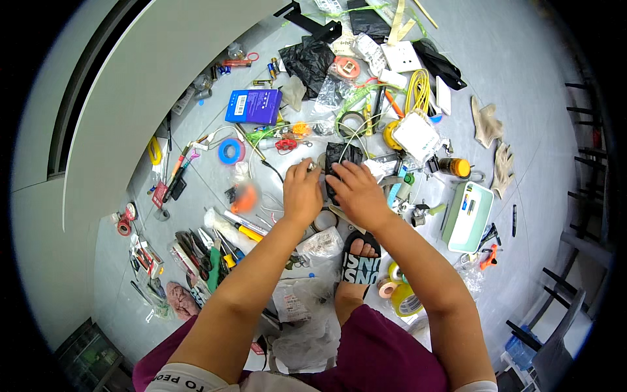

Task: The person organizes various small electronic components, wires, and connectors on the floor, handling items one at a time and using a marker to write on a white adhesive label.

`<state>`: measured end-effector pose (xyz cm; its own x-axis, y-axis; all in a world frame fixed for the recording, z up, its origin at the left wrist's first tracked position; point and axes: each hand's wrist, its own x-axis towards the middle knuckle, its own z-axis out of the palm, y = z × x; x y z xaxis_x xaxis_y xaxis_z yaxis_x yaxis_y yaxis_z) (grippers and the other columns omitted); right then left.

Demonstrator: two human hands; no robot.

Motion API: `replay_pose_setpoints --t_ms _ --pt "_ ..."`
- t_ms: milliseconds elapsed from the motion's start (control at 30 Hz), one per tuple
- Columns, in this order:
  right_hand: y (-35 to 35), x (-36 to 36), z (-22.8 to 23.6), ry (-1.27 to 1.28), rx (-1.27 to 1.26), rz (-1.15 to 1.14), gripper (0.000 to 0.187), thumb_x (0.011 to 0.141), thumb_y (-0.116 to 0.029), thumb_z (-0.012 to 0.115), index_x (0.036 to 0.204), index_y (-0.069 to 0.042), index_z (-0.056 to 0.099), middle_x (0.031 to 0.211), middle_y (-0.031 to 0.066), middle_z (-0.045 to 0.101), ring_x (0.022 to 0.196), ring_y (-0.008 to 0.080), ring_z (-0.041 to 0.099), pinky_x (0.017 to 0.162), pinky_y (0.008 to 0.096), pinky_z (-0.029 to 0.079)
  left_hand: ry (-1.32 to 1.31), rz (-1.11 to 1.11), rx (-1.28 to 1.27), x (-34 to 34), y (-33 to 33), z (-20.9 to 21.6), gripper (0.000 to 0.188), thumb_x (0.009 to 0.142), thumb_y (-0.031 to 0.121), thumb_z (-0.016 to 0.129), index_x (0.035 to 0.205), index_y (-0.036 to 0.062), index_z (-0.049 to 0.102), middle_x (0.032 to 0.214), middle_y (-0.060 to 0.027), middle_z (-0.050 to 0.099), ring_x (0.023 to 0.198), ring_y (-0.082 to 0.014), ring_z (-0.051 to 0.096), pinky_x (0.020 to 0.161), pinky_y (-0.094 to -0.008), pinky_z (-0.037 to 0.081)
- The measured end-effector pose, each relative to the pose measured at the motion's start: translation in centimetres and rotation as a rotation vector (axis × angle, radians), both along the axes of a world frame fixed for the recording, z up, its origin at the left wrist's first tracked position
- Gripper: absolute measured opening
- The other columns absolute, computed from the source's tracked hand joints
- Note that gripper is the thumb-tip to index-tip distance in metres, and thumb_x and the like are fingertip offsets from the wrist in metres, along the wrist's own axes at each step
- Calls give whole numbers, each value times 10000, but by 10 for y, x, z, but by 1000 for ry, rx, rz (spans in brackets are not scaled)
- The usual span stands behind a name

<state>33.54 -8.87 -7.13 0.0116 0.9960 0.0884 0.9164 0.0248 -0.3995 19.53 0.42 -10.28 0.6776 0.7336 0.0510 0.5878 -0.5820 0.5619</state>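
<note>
On the littered floor in front of me, my left hand [303, 194] has its fingers bent and close together. A small greyish bit shows by its fingertips, too small to name. To its right, my right hand [360, 197] has its fingers curled over a folded black plastic bag [343, 154], gripping its lower part. A white cable [358, 134] loops past the bag's upper edge. A blue tape roll [230, 151] and a red clip-like piece [286, 144] lie left of the hands. A white square box [417, 136] is to the right.
A purple-blue box [254, 106] and a yellow cable coil [418, 91] lie farther off. Work gloves [503, 170] and a pale green tray [467, 217] are at the right. Hand tools [215, 258] pile at the left, tape rolls [406, 299] by my sandalled foot [361, 261].
</note>
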Motion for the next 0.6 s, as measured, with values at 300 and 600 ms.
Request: replay_pose_setpoints --t_ms 300,600 --pt "-32 -7 -7 -180 -230 -147 619 676 -429 683 1166 -73 553 1279 132 472 1207 305 399 1026 603 158 -74 7 40 -33 19 1 303 703 94 654 996 34 607 1121 -153 509 1033 -349 459 904 -436 371" --pt "-34 -17 8 -68 -56 -122 349 740 -282 661 1021 -80 615 1167 104 537 1160 289 434 976 652 199 395 -40 323 17 172 32 831 612 7 692 1348 160 338 1413 -91 303 1289 -375 257 1032 -573 214"
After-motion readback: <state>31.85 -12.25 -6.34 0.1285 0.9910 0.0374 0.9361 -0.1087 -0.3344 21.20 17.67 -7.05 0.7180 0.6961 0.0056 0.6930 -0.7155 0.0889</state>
